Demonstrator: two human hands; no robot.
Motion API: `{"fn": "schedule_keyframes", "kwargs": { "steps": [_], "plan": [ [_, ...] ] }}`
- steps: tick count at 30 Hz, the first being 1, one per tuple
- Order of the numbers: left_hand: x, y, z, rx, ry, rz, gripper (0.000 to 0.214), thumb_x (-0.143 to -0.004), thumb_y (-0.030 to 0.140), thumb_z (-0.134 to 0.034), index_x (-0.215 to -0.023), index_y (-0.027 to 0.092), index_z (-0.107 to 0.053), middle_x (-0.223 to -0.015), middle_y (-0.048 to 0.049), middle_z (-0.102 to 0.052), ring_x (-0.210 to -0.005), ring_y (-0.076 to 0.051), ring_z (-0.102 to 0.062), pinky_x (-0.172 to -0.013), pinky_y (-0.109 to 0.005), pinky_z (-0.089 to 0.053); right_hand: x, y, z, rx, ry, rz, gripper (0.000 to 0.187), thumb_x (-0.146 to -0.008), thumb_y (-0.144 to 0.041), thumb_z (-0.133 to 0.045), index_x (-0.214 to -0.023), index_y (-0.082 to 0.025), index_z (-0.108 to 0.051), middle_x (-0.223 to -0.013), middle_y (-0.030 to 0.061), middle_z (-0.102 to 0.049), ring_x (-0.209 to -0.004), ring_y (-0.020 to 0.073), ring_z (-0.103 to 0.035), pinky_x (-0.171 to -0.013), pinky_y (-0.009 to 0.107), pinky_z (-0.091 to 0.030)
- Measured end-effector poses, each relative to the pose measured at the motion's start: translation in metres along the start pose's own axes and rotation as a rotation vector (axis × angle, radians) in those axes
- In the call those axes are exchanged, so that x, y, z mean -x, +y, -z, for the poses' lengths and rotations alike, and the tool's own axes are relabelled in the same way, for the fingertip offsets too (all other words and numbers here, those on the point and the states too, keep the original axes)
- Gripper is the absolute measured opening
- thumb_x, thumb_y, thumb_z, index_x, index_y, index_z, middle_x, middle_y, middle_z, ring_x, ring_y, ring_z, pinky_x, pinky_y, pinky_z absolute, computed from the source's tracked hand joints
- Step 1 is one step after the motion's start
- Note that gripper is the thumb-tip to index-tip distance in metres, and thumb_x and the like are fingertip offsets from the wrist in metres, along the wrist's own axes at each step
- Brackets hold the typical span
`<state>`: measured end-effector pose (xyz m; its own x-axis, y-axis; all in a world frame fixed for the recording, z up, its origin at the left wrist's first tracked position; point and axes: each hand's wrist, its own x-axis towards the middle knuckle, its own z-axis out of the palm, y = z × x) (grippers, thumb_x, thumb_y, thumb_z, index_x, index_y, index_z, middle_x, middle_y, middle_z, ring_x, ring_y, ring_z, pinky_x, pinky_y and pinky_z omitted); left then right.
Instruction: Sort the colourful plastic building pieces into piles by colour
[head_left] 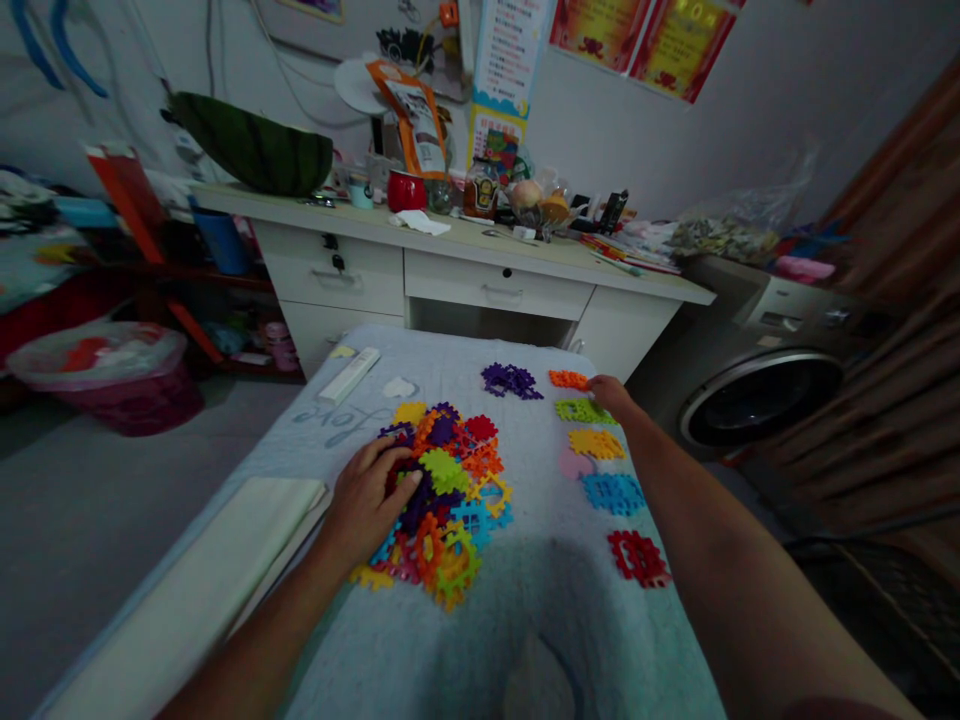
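My left hand [377, 492] rests on the left side of a mixed pile of plastic gear pieces [448, 470], thumb and fingers apart. Purple, orange, yellow, green, blue and red pieces overlap there, some hidden under the fingers. At the far right of the cloth, my right hand [611, 395] is closed on the end of an orange gear piece [568, 379]. Below it, sorted by colour, lie green pieces [581, 411], yellow pieces [596, 444], blue pieces [613, 493] and red pieces [638, 558]. Purple pieces [511, 381] form a separate group at the back.
A light cloth [551, 620] covers the work surface. Along its left lie a long white folded item [202, 585] and a small white bar [350, 376]. Behind stands a white desk [480, 262] with a watermelon [255, 150] and jars; a washing machine [742, 370] is at right.
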<state>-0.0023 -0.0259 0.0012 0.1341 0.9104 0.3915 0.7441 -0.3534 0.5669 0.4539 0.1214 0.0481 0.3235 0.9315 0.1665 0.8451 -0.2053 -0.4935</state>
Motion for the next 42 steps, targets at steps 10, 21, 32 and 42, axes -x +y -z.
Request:
{"fn": "schedule_keyframes", "kwargs": {
  "steps": [10, 21, 32, 42],
  "plan": [
    [0.000, 0.004, 0.003, 0.047, -0.009, -0.004, 0.039, -0.092, 0.049, -0.043, -0.108, 0.021, -0.065, -0.129, -0.0099, -0.054, -0.122, -0.027, -0.051, -0.107, -0.049, -0.039, 0.069, -0.082, -0.013, -0.167, -0.166, 0.287, 0.026, -0.079, -0.014, -0.052, -0.097, -0.016, -0.070, -0.093, 0.0048, -0.071, -0.086, 0.0165, -0.064, -0.080, 0.029, -0.049],
    [0.001, 0.013, 0.010, 0.135, -0.033, -0.020, 0.036, -0.092, 0.047, -0.045, -0.109, 0.021, -0.064, -0.130, -0.0096, -0.053, -0.123, -0.025, -0.051, -0.108, -0.046, -0.040, 0.139, -0.139, -0.079, -0.043, -0.387, 0.477, 0.048, -0.084, -0.009, -0.046, -0.131, -0.014, -0.055, -0.128, 0.0121, -0.061, -0.114, 0.0223, -0.055, -0.101, 0.036, -0.039],
    [0.000, 0.016, 0.011, 0.114, -0.109, -0.038, 0.038, -0.090, 0.048, -0.047, -0.112, 0.022, -0.064, -0.132, -0.0098, -0.054, -0.125, -0.027, -0.050, -0.108, -0.049, -0.038, 0.136, -0.132, -0.079, -0.076, -0.302, 0.382, 0.032, -0.068, -0.015, -0.063, -0.100, -0.016, -0.067, -0.097, 0.0052, -0.061, -0.087, 0.0167, -0.054, -0.081, 0.029, -0.043],
    [-0.001, 0.009, 0.006, 0.095, -0.095, -0.048, 0.040, -0.090, 0.050, -0.046, -0.111, 0.022, -0.065, -0.130, -0.0089, -0.055, -0.124, -0.026, -0.051, -0.107, -0.047, -0.039, 0.136, -0.106, -0.022, -0.623, -0.297, 0.182, 0.016, -0.069, -0.024, -0.058, -0.084, -0.018, -0.061, -0.067, -0.0034, -0.058, -0.060, 0.0109, -0.051, -0.056, 0.022, -0.039]
  ]
}}
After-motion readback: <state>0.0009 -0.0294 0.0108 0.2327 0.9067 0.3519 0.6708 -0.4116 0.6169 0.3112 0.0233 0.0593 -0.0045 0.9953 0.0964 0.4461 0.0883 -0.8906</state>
